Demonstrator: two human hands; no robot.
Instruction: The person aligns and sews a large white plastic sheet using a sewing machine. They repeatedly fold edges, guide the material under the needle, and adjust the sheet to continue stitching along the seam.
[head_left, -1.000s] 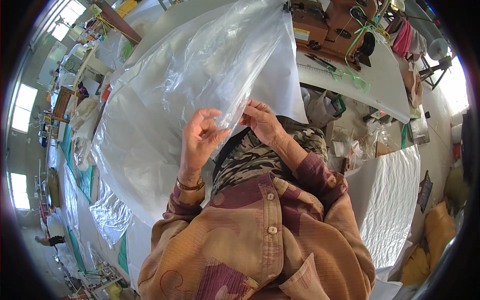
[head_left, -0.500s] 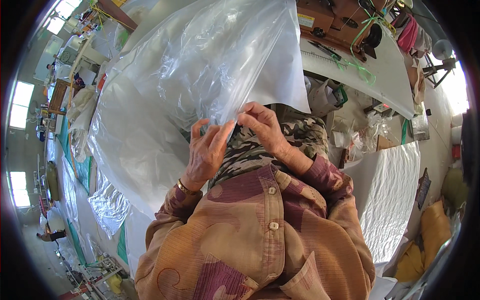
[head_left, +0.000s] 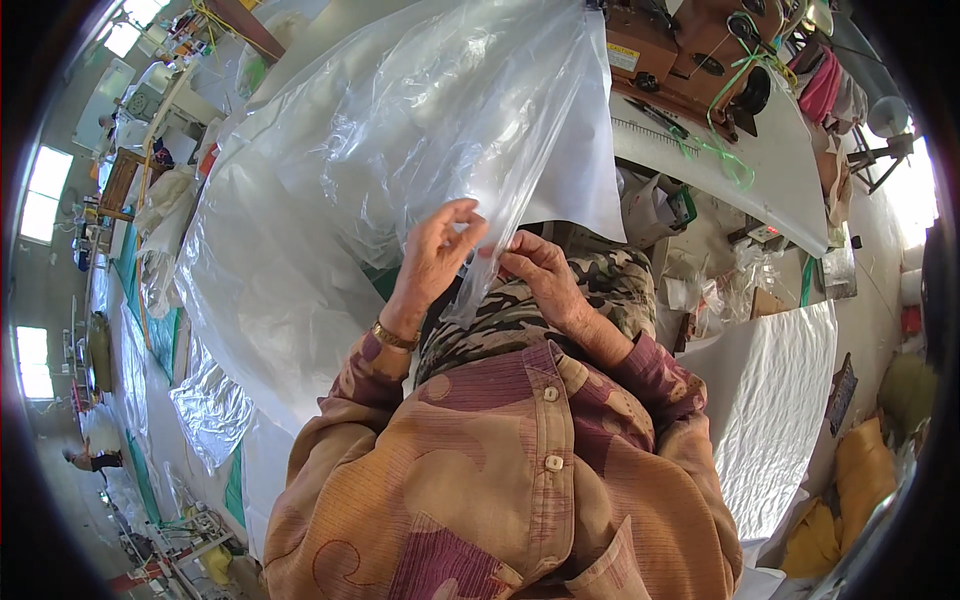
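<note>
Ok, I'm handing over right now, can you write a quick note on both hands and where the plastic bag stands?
Left hand: raised, fingertips pinching the near edge of the clear plastic bag.
Right hand: gripping the same edge just beside it, close to the body.
Bag: big, crinkled, held up in front over the white sheet on the long table; camouflage cloth lies under the hands.
Done: edge found and held.
Left: the mouth looks not yet parted.

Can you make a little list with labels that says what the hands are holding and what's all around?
Left hand: pinches the edge of the clear plastic bag
Right hand: grips the same edge, close to the left hand
Bag: big, see-through, crinkled, spread over the table
Wrist: gold bracelet on the left
Behind: brown sewing machine, top right
Right side: white quilted sheet
</note>
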